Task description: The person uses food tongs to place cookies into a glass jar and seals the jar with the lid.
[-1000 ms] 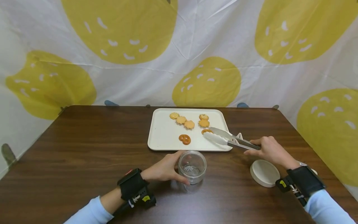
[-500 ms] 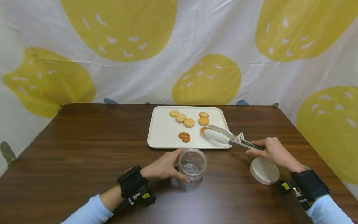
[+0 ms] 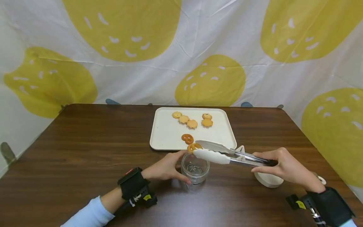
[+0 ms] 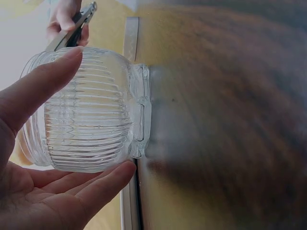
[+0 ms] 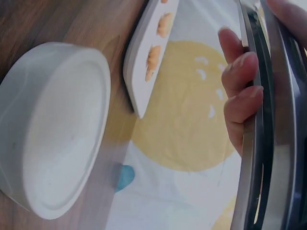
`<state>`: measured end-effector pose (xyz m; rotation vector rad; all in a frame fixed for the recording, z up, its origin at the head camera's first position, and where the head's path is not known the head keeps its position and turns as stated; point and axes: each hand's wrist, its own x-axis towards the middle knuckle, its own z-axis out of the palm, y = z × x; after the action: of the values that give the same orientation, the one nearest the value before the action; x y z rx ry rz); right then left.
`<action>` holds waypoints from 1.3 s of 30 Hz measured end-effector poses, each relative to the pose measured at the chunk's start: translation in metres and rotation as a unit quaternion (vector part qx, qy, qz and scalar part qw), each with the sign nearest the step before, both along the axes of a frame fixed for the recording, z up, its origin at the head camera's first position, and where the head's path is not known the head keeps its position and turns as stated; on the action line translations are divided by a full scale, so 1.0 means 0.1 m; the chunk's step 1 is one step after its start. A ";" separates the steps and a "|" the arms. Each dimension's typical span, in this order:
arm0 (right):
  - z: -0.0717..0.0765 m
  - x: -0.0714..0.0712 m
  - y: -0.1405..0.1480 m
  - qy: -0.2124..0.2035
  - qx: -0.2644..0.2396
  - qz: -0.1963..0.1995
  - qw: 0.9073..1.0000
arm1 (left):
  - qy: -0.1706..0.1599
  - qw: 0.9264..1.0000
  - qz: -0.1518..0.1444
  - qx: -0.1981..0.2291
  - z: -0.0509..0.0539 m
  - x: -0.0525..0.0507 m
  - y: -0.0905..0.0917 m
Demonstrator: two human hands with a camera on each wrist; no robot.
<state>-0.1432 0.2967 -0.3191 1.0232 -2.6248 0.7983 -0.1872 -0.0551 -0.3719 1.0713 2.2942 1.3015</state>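
Observation:
My left hand (image 3: 167, 167) holds a ribbed clear glass jar (image 3: 195, 178) upright on the table, thumb and fingers on opposite sides of it. In the left wrist view the jar (image 4: 91, 115) fills the space between thumb and fingers. My right hand (image 3: 289, 167) grips white-tipped metal tongs (image 3: 212, 156) by their handles. Between the tong tips is a pretzel (image 3: 193, 147), over the far rim of the jar. A second pretzel (image 3: 187, 138) lies on the white tray (image 3: 167, 138) just behind. Only the tong handles (image 5: 280, 163) show in the right wrist view.
Several scalloped cookies (image 3: 192, 124) lie towards the back of the tray. A round white lid (image 3: 269, 180) rests on the dark wooden table (image 3: 93, 148), partly under my right hand. Beyond the table hangs a white cloth (image 3: 136, 83) with yellow shapes.
The tongs have lifted the pretzel off the tray and carried it left and towards me, to the jar. My right hand moved nearer with them. My left hand stays on the jar.

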 end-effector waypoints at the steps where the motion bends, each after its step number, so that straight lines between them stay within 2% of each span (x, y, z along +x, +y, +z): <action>1: 0.00 0.01 -0.01 -0.004 -0.001 0.010 1.000 | -0.009 1.000 -0.001 0.005 0.00 0.00 0.00; 3: 0.01 0.03 -0.03 -0.009 -0.001 0.022 1.000 | -0.019 1.000 -0.002 0.012 0.01 0.01 0.00; 8: 0.03 0.03 -0.04 -0.022 0.008 0.021 1.000 | -0.021 1.000 0.000 0.011 0.01 0.00 0.00; 12: 0.06 0.04 -0.02 -0.038 0.009 0.034 0.999 | -0.030 1.000 0.001 0.007 0.01 0.00 0.01; 21: 0.07 0.07 0.00 -0.046 -0.001 0.044 0.998 | -0.053 0.998 -0.004 0.026 0.01 0.00 0.01; 28: 0.05 0.06 -0.02 -0.034 0.006 0.042 0.999 | -0.052 0.998 -0.003 0.033 -0.01 0.01 0.01; 35: 0.07 0.06 -0.02 -0.044 0.009 0.047 0.998 | -0.059 0.997 -0.008 0.047 -0.02 0.00 0.01; 39: 0.08 0.07 -0.02 -0.044 0.014 0.041 0.998 | -0.034 0.999 -0.011 0.035 -0.01 0.00 0.00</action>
<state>-0.1363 0.2949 -0.3114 1.1360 -2.6893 0.8441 -0.1868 -0.0550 -0.3730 1.0550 2.1960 1.3983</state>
